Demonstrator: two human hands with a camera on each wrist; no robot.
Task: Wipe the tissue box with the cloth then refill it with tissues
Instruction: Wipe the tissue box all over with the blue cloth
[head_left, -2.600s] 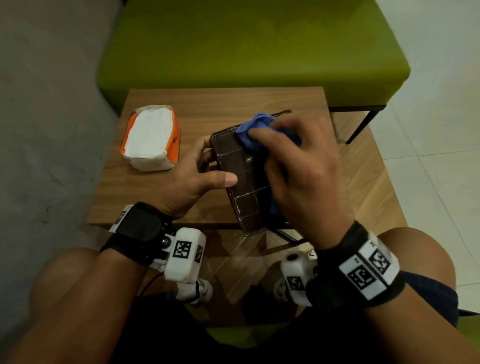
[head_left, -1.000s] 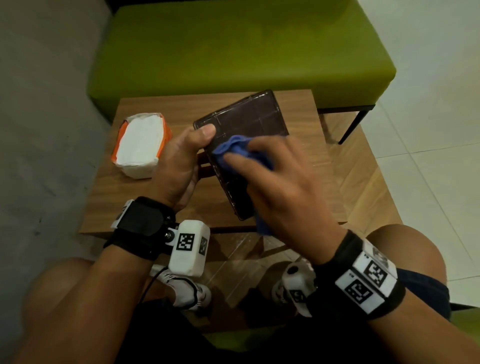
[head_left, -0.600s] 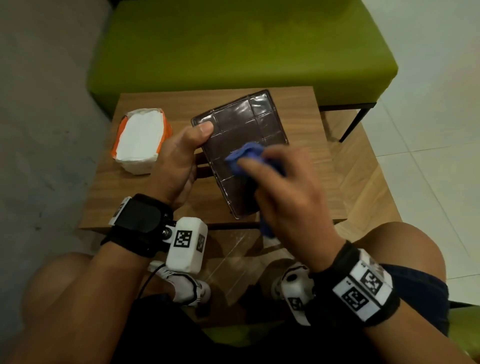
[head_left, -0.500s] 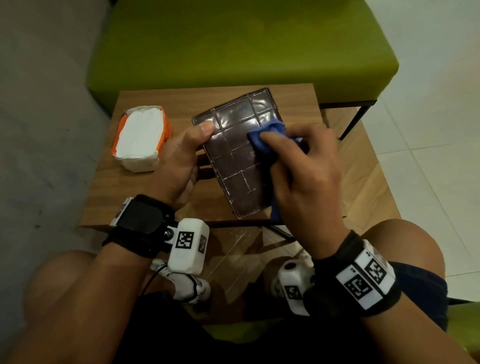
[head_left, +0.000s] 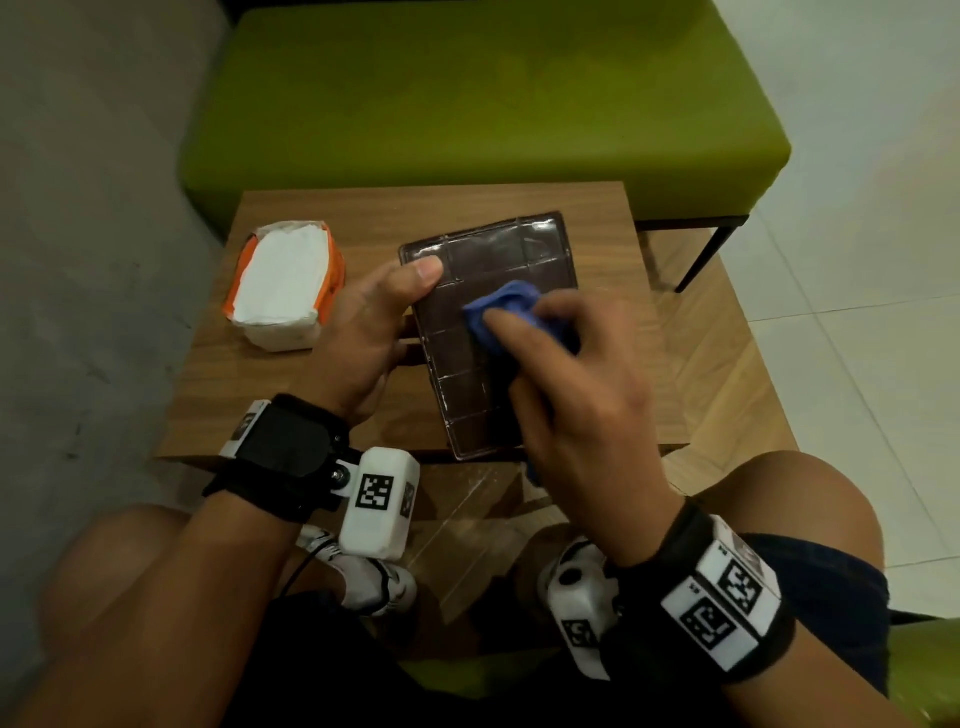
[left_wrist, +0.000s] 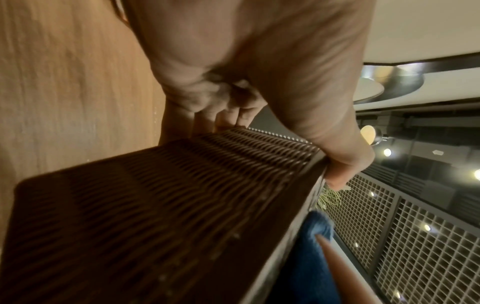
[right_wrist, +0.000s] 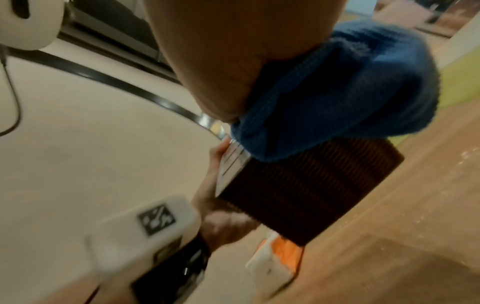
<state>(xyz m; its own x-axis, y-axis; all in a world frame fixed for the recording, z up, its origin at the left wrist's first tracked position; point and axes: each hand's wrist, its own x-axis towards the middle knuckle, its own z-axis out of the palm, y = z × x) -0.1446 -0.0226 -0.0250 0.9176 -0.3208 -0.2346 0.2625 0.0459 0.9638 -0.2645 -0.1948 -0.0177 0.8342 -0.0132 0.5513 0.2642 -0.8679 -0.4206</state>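
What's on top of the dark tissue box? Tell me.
On the tissue box: the blue cloth, pressed by the right hand, and the left hand's thumb at one corner. The surface beneath the cloth is hidden.

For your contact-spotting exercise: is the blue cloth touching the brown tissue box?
Touching. The right wrist view shows the blue cloth pressed down on the brown tissue box top, no gap; the head view agrees.

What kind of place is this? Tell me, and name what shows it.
Probably a lounge or waiting area, though a home sitting corner is possible: a green upholstered bench behind a low wooden table, pale floor tiles, and a metal grille with ceiling lights overhead.
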